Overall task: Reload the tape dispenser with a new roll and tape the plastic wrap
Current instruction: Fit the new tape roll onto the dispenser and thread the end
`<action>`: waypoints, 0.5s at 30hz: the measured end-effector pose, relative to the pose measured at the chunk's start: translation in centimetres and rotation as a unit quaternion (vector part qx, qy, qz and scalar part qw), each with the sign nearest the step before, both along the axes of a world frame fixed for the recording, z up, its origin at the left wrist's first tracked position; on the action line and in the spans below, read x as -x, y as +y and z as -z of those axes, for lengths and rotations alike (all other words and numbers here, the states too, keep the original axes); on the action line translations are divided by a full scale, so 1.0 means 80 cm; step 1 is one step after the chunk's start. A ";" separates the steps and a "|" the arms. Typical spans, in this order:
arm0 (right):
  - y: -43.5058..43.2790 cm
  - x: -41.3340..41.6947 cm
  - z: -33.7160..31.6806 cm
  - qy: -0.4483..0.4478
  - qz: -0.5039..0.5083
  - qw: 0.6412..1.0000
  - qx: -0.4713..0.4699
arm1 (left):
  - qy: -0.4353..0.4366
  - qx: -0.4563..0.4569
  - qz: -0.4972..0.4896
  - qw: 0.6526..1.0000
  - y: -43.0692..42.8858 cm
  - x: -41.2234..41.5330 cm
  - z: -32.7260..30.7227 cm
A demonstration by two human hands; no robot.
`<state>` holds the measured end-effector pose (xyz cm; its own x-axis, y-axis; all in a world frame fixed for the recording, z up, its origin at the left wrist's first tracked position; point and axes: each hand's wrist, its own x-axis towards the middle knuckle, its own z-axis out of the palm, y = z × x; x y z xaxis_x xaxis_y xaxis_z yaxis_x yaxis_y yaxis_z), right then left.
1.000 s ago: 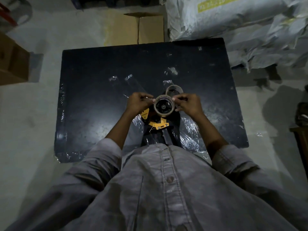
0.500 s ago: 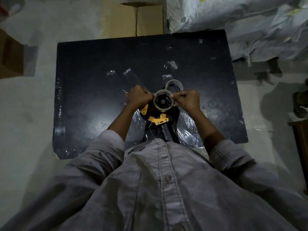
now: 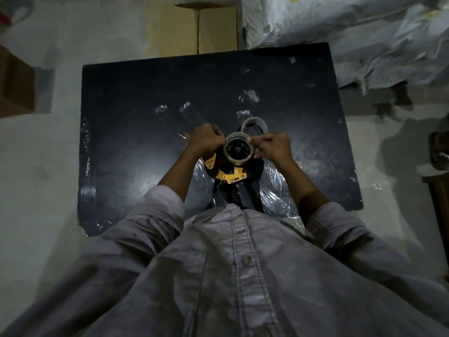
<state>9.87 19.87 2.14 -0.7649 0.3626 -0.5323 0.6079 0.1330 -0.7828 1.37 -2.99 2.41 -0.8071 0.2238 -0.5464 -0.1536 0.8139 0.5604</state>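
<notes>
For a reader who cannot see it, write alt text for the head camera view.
Two hands, left hand and right hand, grip a tape roll on a yellow-and-black tape dispenser over a plastic-wrapped black board; an empty tape core lies just beyond.

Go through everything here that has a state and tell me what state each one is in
Tape roll: seated on the dispenser hub.
Tape dispenser: upright, held.
Left hand: closed beside the roll.
Right hand: pinching the roll's edge.
Empty tape core: lying loose on the table.
</notes>
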 end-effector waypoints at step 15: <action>-0.028 -0.001 0.020 0.075 -0.149 0.974 -0.153 | -0.117 -0.193 0.002 0.974 -0.035 -0.036 0.020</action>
<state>9.96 17.67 0.52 -0.9216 0.2366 -0.3078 0.3879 0.5276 -0.7558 4.29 -5.77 0.80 -0.6690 0.4518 -0.5901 -0.3116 0.5503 0.7746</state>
